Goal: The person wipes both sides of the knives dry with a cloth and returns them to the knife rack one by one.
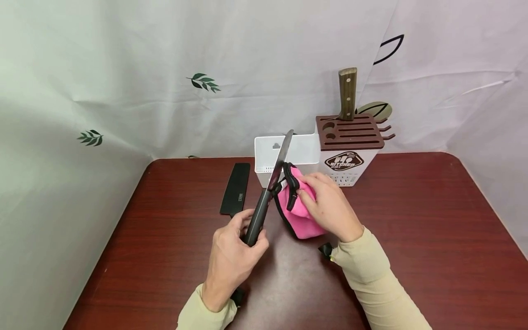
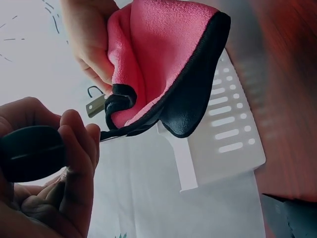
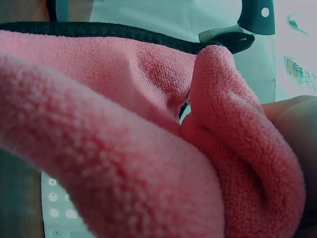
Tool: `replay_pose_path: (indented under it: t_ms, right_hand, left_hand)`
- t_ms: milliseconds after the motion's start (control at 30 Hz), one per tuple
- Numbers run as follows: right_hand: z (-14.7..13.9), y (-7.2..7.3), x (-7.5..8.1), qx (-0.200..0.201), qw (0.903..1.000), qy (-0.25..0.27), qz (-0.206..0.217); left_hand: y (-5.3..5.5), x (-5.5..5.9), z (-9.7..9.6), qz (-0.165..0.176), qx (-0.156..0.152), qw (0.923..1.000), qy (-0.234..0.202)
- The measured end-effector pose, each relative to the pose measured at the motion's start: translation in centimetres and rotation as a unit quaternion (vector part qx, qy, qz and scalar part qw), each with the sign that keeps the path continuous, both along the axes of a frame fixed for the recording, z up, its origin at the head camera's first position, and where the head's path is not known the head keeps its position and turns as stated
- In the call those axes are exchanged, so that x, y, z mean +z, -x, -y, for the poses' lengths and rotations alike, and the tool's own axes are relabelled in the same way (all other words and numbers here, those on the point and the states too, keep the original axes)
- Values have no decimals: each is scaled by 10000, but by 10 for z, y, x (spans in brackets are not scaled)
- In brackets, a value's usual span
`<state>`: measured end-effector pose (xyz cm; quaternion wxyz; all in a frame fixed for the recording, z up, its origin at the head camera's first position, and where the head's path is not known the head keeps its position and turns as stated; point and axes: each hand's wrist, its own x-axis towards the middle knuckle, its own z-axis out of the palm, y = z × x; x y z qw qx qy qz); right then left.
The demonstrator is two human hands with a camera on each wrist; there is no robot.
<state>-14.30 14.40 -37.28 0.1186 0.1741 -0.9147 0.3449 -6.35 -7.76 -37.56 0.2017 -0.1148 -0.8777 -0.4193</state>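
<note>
My left hand [image 1: 233,254] grips a knife [image 1: 256,220] by its black handle, with the blade slanting up and away. In my right hand [image 1: 330,201] is a pink cloth [image 1: 307,224] with black edging, bunched up. Its folded edge lies against the blade just above the handle in the head view. The left wrist view shows the cloth [image 2: 163,44] hanging beyond the knife handle [image 2: 32,153]. Folds of cloth [image 3: 124,148] fill most of the right wrist view and hide the fingers there. A black broad-bladed cleaver [image 1: 236,190] lies on the table, its handle hidden by my left hand.
A white knife block [image 1: 350,176] with a brown slotted top stands at the back, holding a wooden-handled knife [image 1: 348,94]. Hooks [image 1: 385,129] stick out on its right, and a white basket [image 1: 264,158] joins its left. A pale curtain [image 1: 231,55] hangs behind the table [image 1: 412,220].
</note>
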Motion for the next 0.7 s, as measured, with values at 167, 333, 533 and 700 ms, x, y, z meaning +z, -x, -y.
replay_pose_path:
  t_ms: [167, 333, 533, 700]
  right_hand:
    - [-1, 1, -2, 4, 10000, -10, 21]
    - [-1, 2, -1, 22, 10000, -27, 32]
    - [1, 3, -2, 103, 9999, -62, 45]
    - [1, 3, -3, 140, 9998, -102, 48]
  left_hand:
    - [1, -2, 0, -27, -11, 9999, -155]
    - [2, -2, 3, -236, -69, 9992, -316]
    - [7, 4, 8, -719, -160, 9961, -481]
    - [15, 16, 11, -840, -294, 9948, -498]
